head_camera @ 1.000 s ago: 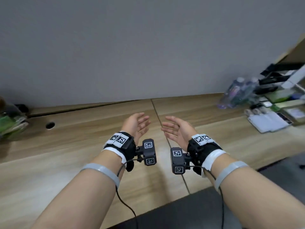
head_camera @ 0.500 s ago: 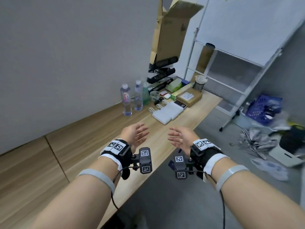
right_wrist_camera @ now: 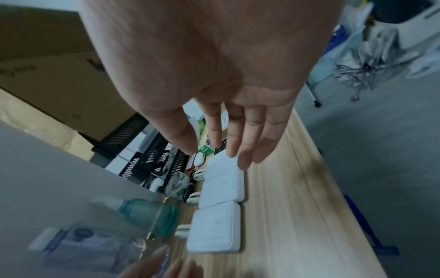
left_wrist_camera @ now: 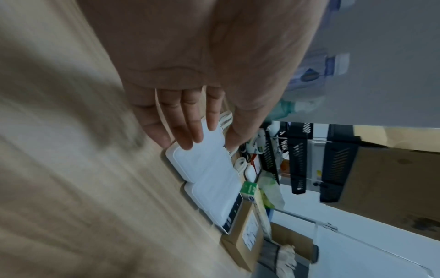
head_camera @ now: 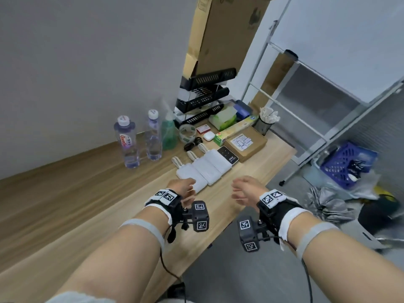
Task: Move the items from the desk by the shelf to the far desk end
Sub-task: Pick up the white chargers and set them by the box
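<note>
Power banks: three white power banks (head_camera: 204,169) are laid side by side, touching, near the worktop's front edge at its shelf end; short looped cables are seen at their far ends.
Left hand: the left hand (head_camera: 182,189) is held over the nearest power bank, its fingers (left_wrist_camera: 190,129) straight and close together; contact cannot be told.
Right hand: the right hand (head_camera: 246,190) is held above the front edge, fingers (right_wrist_camera: 238,135) relaxed, slightly spread, nothing held.
Worktop: a wooden worktop (head_camera: 87,193) is seen.
Behind: two water bottles (head_camera: 140,138), a green bottle (head_camera: 169,134), a tape roll (head_camera: 187,132), a cardboard box (head_camera: 247,143) and a black tray shelf (head_camera: 203,95) are ranged toward the back edge.
</note>
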`<state>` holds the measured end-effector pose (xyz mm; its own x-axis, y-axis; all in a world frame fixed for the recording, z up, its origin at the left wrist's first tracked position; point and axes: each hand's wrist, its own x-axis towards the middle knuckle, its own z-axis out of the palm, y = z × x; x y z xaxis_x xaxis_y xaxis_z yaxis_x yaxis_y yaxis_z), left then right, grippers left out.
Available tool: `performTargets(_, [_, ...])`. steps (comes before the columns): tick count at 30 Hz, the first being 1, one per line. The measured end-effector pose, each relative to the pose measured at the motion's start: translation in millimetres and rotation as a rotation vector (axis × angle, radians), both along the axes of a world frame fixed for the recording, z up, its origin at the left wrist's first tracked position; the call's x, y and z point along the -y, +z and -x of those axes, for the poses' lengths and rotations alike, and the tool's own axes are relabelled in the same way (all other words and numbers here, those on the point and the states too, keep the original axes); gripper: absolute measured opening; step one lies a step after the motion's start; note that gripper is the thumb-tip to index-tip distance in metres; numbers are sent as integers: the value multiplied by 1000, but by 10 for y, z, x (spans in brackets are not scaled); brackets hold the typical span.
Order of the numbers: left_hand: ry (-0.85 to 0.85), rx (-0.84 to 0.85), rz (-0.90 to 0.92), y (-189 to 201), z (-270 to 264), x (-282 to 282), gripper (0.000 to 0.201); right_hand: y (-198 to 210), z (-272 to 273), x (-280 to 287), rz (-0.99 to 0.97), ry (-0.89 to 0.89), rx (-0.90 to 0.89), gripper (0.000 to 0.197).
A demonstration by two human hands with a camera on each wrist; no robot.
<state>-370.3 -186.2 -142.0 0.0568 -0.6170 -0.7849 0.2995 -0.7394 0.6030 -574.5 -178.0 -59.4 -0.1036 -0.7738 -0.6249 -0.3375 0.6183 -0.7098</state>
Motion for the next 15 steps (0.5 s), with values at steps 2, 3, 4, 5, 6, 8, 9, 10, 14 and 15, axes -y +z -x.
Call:
performTargets(2, [-39,144,-53,-129,-17,181,33,-82,27,299,-11,46,-61,25])
performTargets(3, [-82,225,-75,-183,-21,243,43,-128,21,407,-24,75,-83,25])
performTargets(4, [-122,284,-100,-251,-21,298,56,-181,17,496,-38,114,-110,26])
performTargets(5, [-146,321,-128,-332,-10,350,71,-252,13,578,-45,163,-147,28])
performTargets(6, [-167,348,-160,-402,9,399,87,-314,9,650,-49,219,-186,29])
performTargets(8, [-194,407,-210,-554,60,502,111,-430,2,782,-67,311,-240,31])
performTargets(9, [-197,444,-220,-543,99,540,116,-494,1,846,-90,345,-244,33])
performTargets(10, [-191,487,-240,-568,149,607,116,-562,6,916,-108,382,-244,36])
performTargets(14, [-206,696,-352,-563,345,855,112,-780,-16,1262,-66,629,-298,53])
performTargets(15, [-192,719,-386,-547,388,894,114,-818,-29,1355,-39,702,-322,56])
